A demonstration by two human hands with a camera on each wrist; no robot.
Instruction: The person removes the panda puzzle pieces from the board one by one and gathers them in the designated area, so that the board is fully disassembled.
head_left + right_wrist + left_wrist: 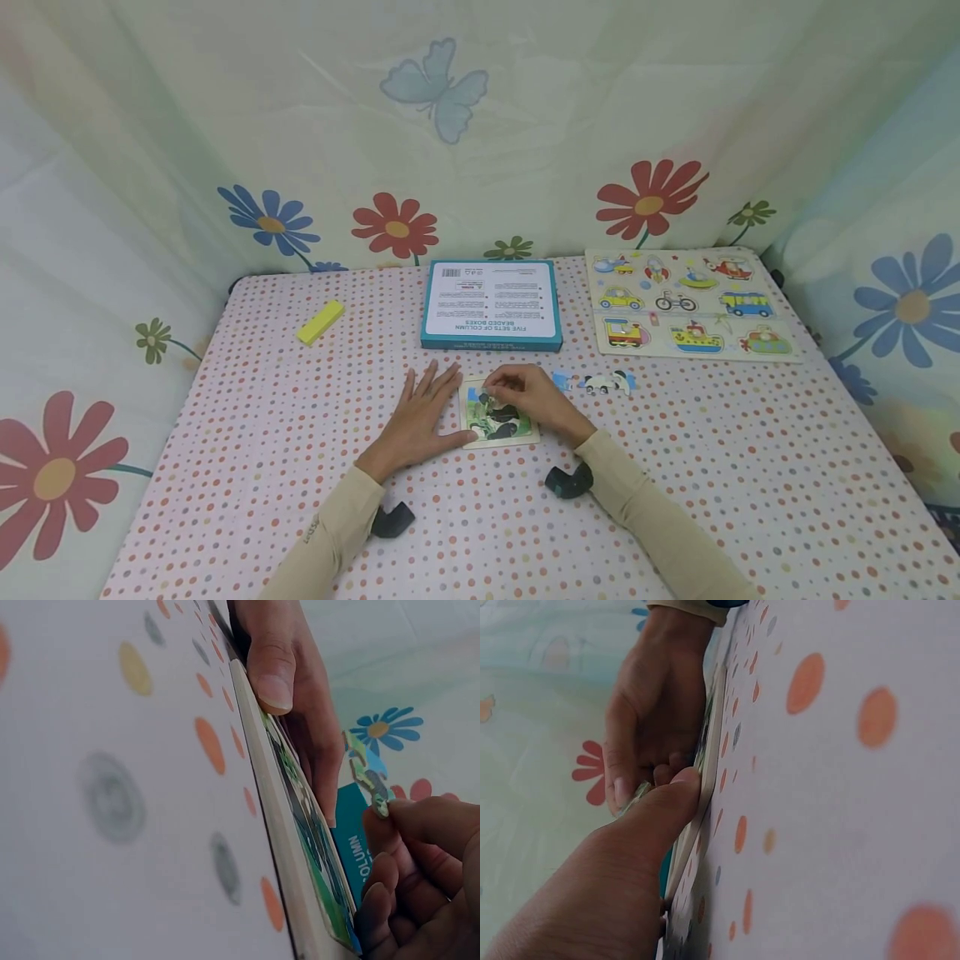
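Observation:
A small panda jigsaw in a pale wooden frame (517, 440) lies flat on the table in front of the person. Beside its left edge the left hand (412, 423) rests with fingers spread straight. Its thumb (676, 796) presses on the frame's near edge. Over the upper part of the puzzle, the right hand (538, 400) pinches a jigsaw piece (367, 774) between thumb and forefinger. That piece, green, blue and grey, is tilted up above the board in the right wrist view. Several loose panda pieces (600, 385) lie just right of the right hand.
Behind the puzzle lies a teal and white box (491, 304). To its right is a wooden vehicle puzzle board (693, 304). A yellow block (320, 322) sits at the back left. Flowered curtain (525, 125) surrounds the dotted table (480, 533).

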